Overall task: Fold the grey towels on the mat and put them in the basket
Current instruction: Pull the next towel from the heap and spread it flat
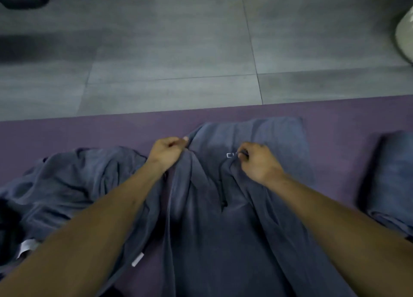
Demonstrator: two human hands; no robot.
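Fingers [176, 143] of both hands pinch towel [201, 218] — knuckles up.

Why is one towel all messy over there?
The crumpled towel on the left of the purple mat lies bunched, not folded yet. Both hands, left hand and right hand, grip the middle towel; a folded towel sits on the right.

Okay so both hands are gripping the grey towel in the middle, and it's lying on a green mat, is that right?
Not quite: the mat is purple, not green, as the head view shows. The rest holds: the left hand and the right hand both grip the grey towel in the middle.
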